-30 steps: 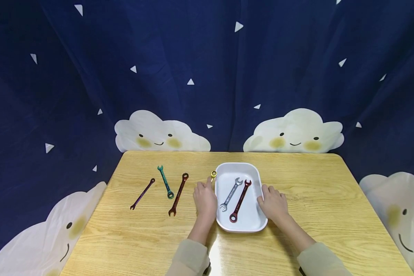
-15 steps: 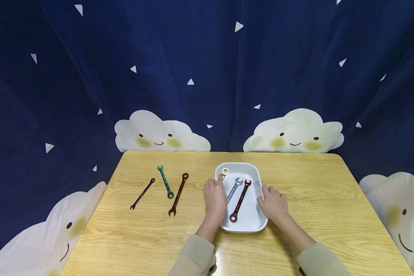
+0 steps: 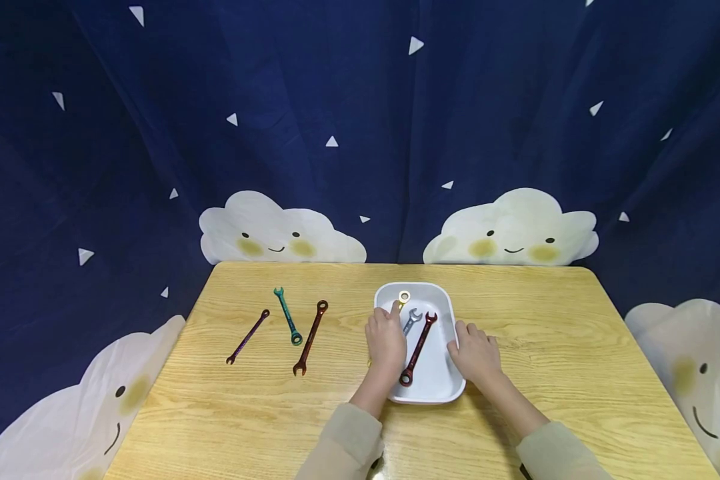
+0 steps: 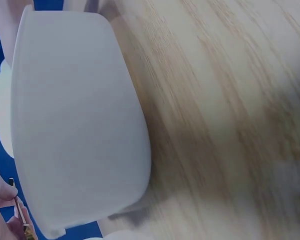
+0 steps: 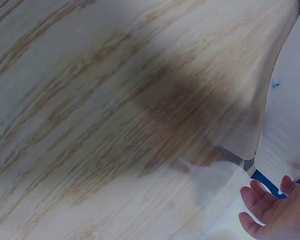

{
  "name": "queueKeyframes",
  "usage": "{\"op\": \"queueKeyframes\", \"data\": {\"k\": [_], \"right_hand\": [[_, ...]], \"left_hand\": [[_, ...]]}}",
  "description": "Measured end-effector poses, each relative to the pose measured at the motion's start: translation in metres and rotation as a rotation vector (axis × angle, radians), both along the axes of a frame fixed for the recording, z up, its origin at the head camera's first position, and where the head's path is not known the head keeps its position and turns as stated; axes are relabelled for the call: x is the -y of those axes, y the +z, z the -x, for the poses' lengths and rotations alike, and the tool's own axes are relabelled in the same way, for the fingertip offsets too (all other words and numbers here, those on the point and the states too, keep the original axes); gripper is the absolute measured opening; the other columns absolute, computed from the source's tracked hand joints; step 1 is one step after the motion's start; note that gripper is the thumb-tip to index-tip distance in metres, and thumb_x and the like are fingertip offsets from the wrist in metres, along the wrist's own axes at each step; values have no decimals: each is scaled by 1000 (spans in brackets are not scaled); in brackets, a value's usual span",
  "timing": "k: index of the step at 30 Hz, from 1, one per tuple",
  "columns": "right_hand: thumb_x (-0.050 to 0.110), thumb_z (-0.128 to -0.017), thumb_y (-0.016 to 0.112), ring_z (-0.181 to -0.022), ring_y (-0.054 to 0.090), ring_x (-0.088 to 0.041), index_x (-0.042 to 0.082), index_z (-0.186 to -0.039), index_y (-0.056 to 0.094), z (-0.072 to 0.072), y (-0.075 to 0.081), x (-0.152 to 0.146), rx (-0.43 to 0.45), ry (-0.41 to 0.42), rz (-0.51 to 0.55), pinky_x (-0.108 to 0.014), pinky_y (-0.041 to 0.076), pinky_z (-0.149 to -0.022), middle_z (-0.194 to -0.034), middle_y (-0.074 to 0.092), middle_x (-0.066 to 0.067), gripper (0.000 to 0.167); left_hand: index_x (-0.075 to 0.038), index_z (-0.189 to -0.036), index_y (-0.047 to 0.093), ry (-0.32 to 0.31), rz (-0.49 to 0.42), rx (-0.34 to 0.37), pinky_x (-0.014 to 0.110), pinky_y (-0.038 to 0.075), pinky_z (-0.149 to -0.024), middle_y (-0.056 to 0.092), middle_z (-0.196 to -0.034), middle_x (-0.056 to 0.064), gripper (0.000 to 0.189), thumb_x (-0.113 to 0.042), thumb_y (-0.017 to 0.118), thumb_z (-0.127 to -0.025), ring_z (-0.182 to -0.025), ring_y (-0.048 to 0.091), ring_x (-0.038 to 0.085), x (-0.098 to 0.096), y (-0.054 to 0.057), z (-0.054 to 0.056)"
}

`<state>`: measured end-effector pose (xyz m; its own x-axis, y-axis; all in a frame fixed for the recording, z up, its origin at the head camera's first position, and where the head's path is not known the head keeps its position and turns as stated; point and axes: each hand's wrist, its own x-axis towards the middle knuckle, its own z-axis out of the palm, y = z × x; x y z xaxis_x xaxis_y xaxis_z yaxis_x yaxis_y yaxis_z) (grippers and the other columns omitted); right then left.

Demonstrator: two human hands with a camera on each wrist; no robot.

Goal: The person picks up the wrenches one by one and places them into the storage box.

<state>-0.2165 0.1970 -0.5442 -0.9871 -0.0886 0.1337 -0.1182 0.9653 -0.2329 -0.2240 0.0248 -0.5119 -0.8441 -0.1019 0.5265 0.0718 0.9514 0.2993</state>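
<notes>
My left hand point(image 3: 387, 340) pinches a yellow combination wrench point(image 3: 404, 297) over the left part of a white plastic tray point(image 3: 437, 392). The wrench's ring end shows past my fingers; most of its shaft is hidden under the hand. In the left wrist view the pinched wrench point(image 4: 21, 212) appears at the lower left, beside the tray's outer wall. Inside the tray lie a silver wrench point(image 3: 412, 319), partly covered by my left hand, and a dark red wrench point(image 3: 419, 350). My right hand point(image 3: 476, 351) rests at the tray's right rim, its fingers loosely bent.
Left of the tray on the wooden table point(image 3: 552, 333) lie a brown-red wrench point(image 3: 311, 339), a teal wrench point(image 3: 288, 317) and a small purple wrench point(image 3: 248, 337). A dark blue curtain point(image 3: 360, 100) with clouds hangs behind the table.
My left hand has carried the yellow wrench rightward, from beside the tray's left rim to over the tray, partly covering the silver wrench. My right hand has stayed at the right rim.
</notes>
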Motion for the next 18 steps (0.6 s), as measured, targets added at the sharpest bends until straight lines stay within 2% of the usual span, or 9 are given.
{"op": "queueKeyframes", "data": {"k": [6,11,18], "right_hand": [[23,-86,48,-84,53,-37,0,-108,48,0,0,-1,6,0,-2,-53,39,-74,-94,52,-19,31],[23,-86,48,-85,53,-37,0,-108,47,0,0,-1,3,2,-4,-53,39,-74,-94,52,-19,32],[24,-86,49,-85,54,-37,0,-107,48,-1,1,-1,3,5,-6,-53,39,-74,-93,53,-19,32]], "left_hand": [[-16,-105,68,-21,22,-32,28,37,-55,50,-71,5,33,-7,64,-74,-61,47,17,-10,1,0],[-17,-108,67,-52,32,-3,29,38,-57,50,-74,5,37,-9,66,-72,-64,48,18,-17,-1,-2],[-18,-107,68,-73,52,-11,28,37,-54,49,-71,3,34,-12,66,-73,-62,48,17,-23,-11,-3]]}}
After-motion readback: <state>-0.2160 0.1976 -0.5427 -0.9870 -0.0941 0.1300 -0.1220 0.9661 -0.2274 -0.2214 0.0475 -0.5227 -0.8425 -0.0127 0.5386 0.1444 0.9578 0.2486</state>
